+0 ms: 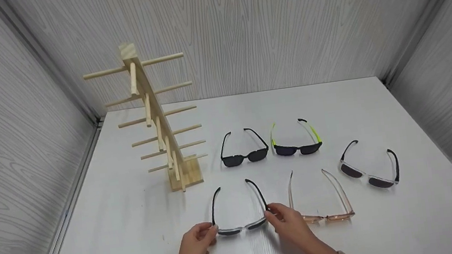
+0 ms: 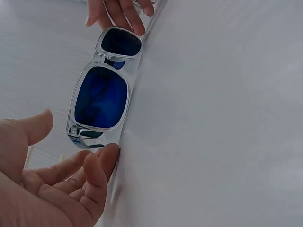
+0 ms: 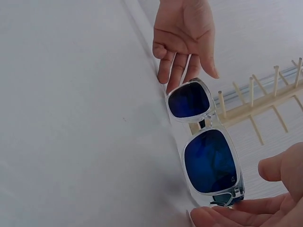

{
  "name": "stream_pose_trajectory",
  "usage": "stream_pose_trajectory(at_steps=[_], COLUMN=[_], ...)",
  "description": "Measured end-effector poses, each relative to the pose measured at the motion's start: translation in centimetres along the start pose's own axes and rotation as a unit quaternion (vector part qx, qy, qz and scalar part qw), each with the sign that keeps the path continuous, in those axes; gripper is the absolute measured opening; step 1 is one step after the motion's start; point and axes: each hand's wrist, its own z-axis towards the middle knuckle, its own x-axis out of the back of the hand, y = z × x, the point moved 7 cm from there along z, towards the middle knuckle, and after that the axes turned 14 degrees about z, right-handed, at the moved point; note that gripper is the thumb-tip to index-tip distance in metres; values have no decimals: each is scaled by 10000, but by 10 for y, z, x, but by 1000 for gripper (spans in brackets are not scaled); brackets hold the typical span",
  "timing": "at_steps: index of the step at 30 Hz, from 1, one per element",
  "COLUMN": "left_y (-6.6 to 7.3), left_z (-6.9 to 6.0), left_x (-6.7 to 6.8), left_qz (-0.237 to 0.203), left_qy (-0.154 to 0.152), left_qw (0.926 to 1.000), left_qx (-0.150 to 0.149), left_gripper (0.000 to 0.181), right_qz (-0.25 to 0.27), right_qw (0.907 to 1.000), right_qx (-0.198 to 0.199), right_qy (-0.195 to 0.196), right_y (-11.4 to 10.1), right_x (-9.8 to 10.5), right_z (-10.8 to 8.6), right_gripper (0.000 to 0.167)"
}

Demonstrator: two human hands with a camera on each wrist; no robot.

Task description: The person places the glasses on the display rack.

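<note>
A pair of sunglasses with a clear frame and black arms [image 1: 230, 232] stands on the white table with its arms pointing away from me. Its lenses look blue in the wrist views. My left hand [image 1: 195, 245] is at the left hinge, and its thumb stands apart from the fingers in the left wrist view. At the other hinge is my right hand [image 1: 289, 225]; the right wrist view shows its fingers [image 3: 255, 213] against the frame's end and the thumb [image 3: 274, 168] held away. Neither thumb presses on the frame.
A wooden rack [image 1: 157, 109] with several pegs stands at the left. Black sunglasses [image 1: 234, 160], black-and-yellow sunglasses [image 1: 298, 149], pink-framed glasses [image 1: 339, 217] and another clear-framed pair [image 1: 381, 182] lie behind and to the right. Grained panels [image 1: 240, 30] wall in the table.
</note>
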Motion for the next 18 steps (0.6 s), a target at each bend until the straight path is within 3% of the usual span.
stream_pose_trajectory(at_steps=[7,13,18], left_y=[-5,-5,-4], left_z=[5,6,7], left_x=[-5,-7,-9], left_qz=[-16,3,6], left_qy=[-181,-347,-453], left_qw=[9998,9994,9988], left_qx=[29,-63,-162], left_gripper=[47,47,45], right_qz=[333,594,669], right_qw=[9993,9978,9970], right_qx=[6,-54,-250], right_qy=[-153,-302,-298], right_y=[4,-6,7], right_x=[-3,-4,-5], right_z=[6,5,11], right_gripper=[43,39,41])
